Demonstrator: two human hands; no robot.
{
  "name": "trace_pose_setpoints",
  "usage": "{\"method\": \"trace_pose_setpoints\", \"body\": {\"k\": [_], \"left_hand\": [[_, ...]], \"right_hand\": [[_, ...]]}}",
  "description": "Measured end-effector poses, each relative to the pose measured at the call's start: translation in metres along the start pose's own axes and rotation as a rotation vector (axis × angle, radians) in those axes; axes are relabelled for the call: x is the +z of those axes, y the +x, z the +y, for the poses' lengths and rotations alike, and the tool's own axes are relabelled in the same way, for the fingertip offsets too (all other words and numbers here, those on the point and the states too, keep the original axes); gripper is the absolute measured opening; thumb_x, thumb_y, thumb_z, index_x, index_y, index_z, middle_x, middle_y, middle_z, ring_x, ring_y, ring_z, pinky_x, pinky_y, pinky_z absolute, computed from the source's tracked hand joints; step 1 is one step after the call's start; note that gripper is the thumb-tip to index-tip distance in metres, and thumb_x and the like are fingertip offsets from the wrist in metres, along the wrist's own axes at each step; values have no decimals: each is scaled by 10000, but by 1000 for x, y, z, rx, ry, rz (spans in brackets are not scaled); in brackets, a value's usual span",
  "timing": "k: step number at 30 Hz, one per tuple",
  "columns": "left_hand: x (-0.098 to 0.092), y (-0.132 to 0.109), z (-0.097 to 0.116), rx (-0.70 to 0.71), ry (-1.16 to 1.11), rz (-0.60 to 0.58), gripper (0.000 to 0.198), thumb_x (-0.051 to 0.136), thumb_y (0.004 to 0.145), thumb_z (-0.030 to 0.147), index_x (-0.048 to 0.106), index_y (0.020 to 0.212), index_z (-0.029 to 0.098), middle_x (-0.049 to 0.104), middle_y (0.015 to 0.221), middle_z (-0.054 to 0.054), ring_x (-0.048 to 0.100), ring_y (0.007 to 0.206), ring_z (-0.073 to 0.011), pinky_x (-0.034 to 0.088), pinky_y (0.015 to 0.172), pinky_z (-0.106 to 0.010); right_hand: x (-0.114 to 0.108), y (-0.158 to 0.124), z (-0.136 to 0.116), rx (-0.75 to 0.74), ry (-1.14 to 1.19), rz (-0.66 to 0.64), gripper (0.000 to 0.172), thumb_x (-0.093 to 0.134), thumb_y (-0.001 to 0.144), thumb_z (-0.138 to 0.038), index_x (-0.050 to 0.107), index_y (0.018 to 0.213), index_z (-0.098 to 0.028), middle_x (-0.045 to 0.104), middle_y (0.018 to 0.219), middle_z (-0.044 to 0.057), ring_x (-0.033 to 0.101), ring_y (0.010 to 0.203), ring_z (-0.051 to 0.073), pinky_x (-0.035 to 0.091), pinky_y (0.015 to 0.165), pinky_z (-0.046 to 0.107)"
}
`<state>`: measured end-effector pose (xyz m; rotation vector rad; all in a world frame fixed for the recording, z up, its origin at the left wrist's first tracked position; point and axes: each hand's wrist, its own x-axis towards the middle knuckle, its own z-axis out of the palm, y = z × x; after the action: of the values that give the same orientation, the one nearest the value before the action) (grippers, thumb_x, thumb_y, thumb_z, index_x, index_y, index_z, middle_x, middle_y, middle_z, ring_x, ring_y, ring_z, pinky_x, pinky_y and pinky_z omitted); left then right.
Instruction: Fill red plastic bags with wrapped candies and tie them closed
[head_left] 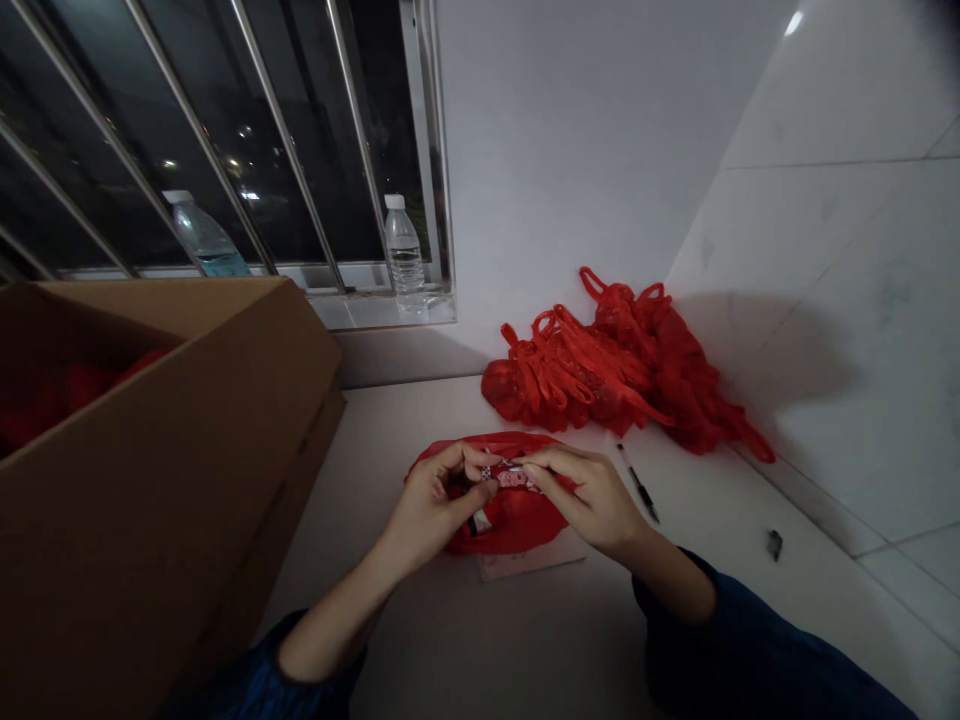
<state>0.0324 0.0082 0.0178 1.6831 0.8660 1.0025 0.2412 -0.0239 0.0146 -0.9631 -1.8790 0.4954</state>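
Over an open red plastic bag [510, 538], both hands meet in front of me. My left hand [439, 500] pinches a small trinket between thumb and forefinger, at a black-and-white checkered part. The pink trinket [513, 480] stretches across to my right hand [596, 495], whose thumb and fingertips grip its other end. Its exact kind is too small to make out, and the fingers cover parts of it. Inside the bag, below my left fingers, lies a small white and black item [480, 521]. A pale flat sheet or booklet [534, 561] is partly under the bag.
A tall cardboard box [150, 470] with red stuff inside stands at left. Bunched red plastic bags [600, 365] lie against the back wall. A black pen [637, 483] and small dark scrap [774, 544] lie at right. Water bottles [405, 255] stand by the barred window.
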Motion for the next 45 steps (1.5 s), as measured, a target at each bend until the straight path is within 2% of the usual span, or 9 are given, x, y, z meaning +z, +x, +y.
{"method": "trace_pose_setpoints", "body": {"k": [4,12,23,27,30,32,35,38,45], "left_hand": [[0,-1,2,-7,49,13,168,679,809,286,665,893,141,634,750,-26,591,699,-140,493,676,-261],[-3,-2,4,63,104,35,173,640,847,299,668,768,147,629,698,-4,553,658,-112,442,630,-214],[-11,-1,12,76,192,-61,208,601,901,323,725,906,155,735,835,-34,646,775,-147,469,724,-220],[-17,1,7,96,360,-9,277,492,966,362,682,1053,180,725,815,-12,658,751,-138,471,711,-219],[-23,3,2,83,493,45,325,469,976,386,573,1230,213,727,833,6,673,776,-140,470,698,-219],[-26,5,-1,65,570,37,334,466,972,403,551,1243,228,728,839,9,674,764,-145,466,673,-221],[-28,7,-5,31,710,-11,297,449,970,406,592,1173,243,738,885,-2,675,754,-157,461,666,-235],[-29,7,-11,-19,890,-108,283,455,960,391,618,1154,267,745,972,-18,689,813,-190,454,668,-256],[-27,5,-27,-63,1132,-262,262,452,947,392,637,1108,299,738,1042,-5,686,921,-246,432,663,-291]], "right_hand": [[1,0,4,-104,-80,-4,253,496,968,-205,681,1131,-262,735,993,42,685,893,179,531,778,322],[1,0,6,-163,-127,-16,241,473,984,-210,670,1121,-229,733,1014,65,693,914,177,552,796,326],[-3,3,7,-181,-114,-16,223,487,981,-191,670,1108,-188,727,1023,70,680,930,159,529,817,286],[-7,3,16,-96,-290,-67,213,495,970,-210,672,1090,-209,727,1033,44,683,923,174,521,803,300],[-13,2,26,57,-560,-138,208,530,931,-195,676,1077,-226,725,1045,39,693,867,211,506,699,310],[-15,2,31,148,-631,-156,228,533,915,-173,666,1090,-230,724,1054,38,695,844,216,490,672,305],[-14,1,35,194,-514,-153,249,520,920,-179,630,1136,-237,722,1083,31,691,892,204,492,737,301],[-10,-1,38,215,-345,-261,305,526,927,-225,563,1230,-233,721,1099,34,690,925,190,494,780,287],[13,2,60,360,-672,-445,281,410,959,-152,654,1073,-231,728,1023,40,682,944,200,463,795,279]]}}
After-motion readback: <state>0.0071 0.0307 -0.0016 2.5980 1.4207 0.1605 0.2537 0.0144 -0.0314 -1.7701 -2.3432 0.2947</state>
